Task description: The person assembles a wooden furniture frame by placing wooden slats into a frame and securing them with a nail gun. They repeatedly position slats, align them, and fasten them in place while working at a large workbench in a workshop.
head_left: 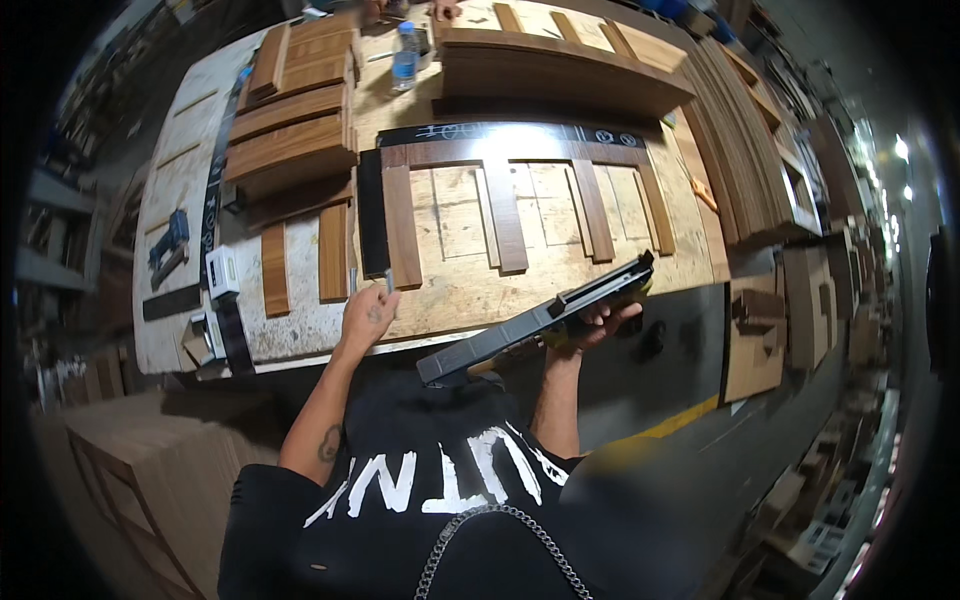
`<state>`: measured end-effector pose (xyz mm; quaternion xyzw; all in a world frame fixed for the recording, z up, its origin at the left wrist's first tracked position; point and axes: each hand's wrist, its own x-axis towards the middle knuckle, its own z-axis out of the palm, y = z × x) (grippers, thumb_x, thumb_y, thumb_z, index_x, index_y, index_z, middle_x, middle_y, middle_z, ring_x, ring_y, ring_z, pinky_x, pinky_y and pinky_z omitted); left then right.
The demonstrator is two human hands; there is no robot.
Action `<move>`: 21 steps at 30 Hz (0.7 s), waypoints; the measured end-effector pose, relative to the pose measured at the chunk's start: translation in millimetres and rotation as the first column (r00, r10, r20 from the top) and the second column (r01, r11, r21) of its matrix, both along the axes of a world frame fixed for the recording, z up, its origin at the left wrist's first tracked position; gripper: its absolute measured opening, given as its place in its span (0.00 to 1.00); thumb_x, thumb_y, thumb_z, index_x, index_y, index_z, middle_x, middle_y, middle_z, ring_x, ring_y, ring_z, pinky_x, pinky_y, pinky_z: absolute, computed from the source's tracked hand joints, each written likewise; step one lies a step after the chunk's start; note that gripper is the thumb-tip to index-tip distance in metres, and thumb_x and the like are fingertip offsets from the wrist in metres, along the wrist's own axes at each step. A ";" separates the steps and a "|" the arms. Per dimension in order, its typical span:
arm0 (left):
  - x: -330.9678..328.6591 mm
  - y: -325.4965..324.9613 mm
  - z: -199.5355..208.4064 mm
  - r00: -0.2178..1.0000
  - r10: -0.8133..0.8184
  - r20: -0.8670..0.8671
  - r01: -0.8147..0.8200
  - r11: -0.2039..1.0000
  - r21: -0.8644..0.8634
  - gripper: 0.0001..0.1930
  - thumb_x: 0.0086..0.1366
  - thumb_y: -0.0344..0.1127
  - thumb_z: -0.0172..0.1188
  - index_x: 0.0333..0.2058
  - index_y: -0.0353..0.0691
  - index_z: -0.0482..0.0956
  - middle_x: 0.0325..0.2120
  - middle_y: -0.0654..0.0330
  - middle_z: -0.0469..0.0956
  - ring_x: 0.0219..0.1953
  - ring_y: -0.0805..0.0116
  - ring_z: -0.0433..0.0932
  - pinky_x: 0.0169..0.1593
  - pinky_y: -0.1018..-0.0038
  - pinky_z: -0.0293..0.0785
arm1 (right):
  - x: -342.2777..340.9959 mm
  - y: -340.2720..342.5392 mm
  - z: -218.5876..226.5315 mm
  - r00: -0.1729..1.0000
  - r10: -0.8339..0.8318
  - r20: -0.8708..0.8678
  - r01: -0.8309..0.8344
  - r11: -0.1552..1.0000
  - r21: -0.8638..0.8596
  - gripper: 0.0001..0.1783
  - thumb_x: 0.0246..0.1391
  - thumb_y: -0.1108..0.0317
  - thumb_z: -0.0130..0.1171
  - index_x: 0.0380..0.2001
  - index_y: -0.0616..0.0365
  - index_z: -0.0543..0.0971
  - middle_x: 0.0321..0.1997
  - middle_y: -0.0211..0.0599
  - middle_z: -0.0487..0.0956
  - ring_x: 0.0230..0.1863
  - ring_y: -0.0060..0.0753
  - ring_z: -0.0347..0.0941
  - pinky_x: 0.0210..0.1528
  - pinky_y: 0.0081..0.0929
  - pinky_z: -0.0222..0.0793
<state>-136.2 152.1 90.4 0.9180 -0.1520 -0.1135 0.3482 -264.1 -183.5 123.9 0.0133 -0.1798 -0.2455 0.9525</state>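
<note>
My right hand [603, 322] is closed round a nail gun [520, 325]. Its long dark grey magazine slants from lower left to upper right in front of me, hiding part of the hand. At the near table edge my left hand [368, 314] is closed, with a thin, light grey strip [389, 284] standing out between thumb and fingers; it looks like a nail strip. Just beyond lies a comb-shaped wooden frame: a long brown rail [440, 153] with several short slats [506, 220] pointing toward me. A black bar [373, 215] lies along the frame's left side.
Stacked wooden panels [290, 140] stand left on the worktable [460, 290]. A blue drill [172, 243] and a white box [222, 270] lie further left. Beyond the frame are a long wooden box [560, 75] and a water bottle [404, 62]. Boards [735, 150] stand stacked at right.
</note>
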 end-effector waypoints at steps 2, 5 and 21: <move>15.9 -45.5 77.2 0.991 -0.126 -0.051 0.106 0.952 -0.286 0.20 0.66 0.46 0.65 0.25 0.33 0.77 0.18 0.49 0.78 0.22 0.58 0.78 0.30 0.62 0.73 | -8.9 -5.4 -7.2 0.999 -0.051 0.001 0.051 0.999 -0.013 0.42 0.62 0.31 0.54 0.61 0.59 0.73 0.23 0.23 0.72 0.21 0.13 0.66 0.23 0.14 0.66; 21.1 -107.2 188.3 0.895 -0.426 -0.130 0.343 0.845 -0.410 0.19 0.71 0.47 0.62 0.29 0.36 0.80 0.19 0.61 0.78 0.21 0.76 0.72 0.26 0.74 0.67 | -10.7 2.5 -1.6 0.995 -0.087 -0.052 0.088 0.996 0.006 0.41 0.62 0.31 0.54 0.60 0.58 0.73 0.22 0.20 0.70 0.19 0.11 0.63 0.21 0.12 0.62; 1.3 -234.5 241.3 0.372 -0.927 0.045 0.927 0.368 -0.070 0.22 0.70 0.51 0.60 0.28 0.35 0.79 0.17 0.49 0.75 0.22 0.53 0.78 0.29 0.61 0.71 | -19.7 6.0 13.2 0.900 -0.226 -0.374 0.190 0.973 -0.130 0.40 0.57 0.21 0.50 0.25 0.51 0.73 0.12 0.16 0.61 0.11 0.09 0.52 0.14 0.12 0.47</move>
